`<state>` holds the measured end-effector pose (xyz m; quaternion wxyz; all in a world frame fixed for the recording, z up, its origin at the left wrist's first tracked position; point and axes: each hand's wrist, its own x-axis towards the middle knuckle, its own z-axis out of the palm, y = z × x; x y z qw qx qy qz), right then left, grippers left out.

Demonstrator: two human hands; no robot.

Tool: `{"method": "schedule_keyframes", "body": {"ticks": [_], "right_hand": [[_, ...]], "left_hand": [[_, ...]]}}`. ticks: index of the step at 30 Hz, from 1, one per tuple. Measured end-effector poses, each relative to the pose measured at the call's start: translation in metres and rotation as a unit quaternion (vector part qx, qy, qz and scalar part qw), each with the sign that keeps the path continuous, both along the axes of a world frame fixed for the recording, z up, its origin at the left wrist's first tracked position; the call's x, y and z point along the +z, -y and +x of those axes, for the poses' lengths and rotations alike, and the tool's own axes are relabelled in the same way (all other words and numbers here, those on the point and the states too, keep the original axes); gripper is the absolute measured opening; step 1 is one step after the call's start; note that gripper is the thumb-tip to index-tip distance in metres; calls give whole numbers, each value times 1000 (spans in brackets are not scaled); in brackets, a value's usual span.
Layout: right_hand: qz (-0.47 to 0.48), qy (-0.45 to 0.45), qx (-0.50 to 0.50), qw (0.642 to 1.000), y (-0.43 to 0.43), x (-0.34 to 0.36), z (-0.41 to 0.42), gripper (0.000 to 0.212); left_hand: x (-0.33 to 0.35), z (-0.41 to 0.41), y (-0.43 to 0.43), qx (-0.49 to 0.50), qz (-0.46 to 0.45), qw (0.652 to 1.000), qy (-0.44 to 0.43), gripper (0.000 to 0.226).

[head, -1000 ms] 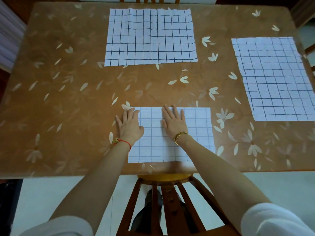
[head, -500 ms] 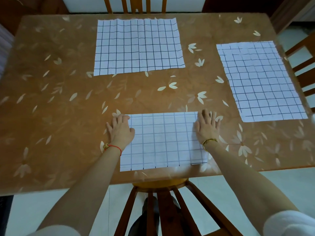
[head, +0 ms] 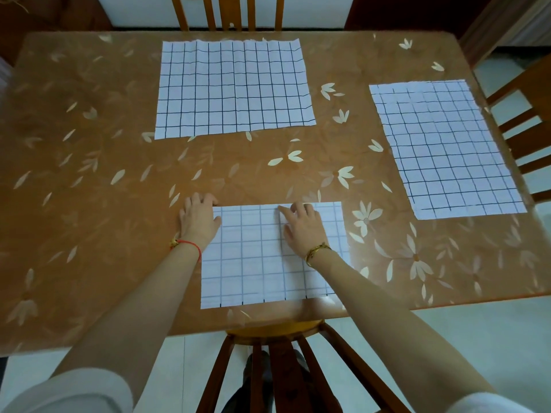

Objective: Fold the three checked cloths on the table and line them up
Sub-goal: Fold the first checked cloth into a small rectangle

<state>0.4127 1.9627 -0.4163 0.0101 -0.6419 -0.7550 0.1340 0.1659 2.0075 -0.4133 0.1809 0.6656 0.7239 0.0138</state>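
Three white cloths with a dark grid lie on the brown flowered table [head: 89,204]. The near cloth [head: 253,263], folded to a smaller rectangle, sits at the front edge. My left hand [head: 198,222] rests on its far left corner, fingers curled at the edge. Further right, my right hand [head: 301,226] presses flat on the cloth's upper middle. A second cloth [head: 235,87] lies spread flat at the far middle. The third cloth [head: 444,147] lies flat at the right edge.
A wooden chair back [head: 268,368] stands under the table's front edge between my arms. Another chair [head: 226,13] stands at the far side and one more chair [head: 521,114] at the right. Pale floor tiles show below.
My right hand slid out to the near cloth's right edge, then back left to its upper middle. The left hand stayed at the left corner. The camera view shifted slightly.
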Motion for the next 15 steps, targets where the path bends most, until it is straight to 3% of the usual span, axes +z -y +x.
{"method": "schedule_keyframes", "body": {"ticks": [11,15], "right_hand": [[-57,17,-11,998,0,-6,-13,57],[-70,19,-7,997,-1,-4,-11,61]], "left_hand": [[8,-7,-22,-2,-110,994,-12,23],[10,-13,-24,4,-124,991,45,18]]}}
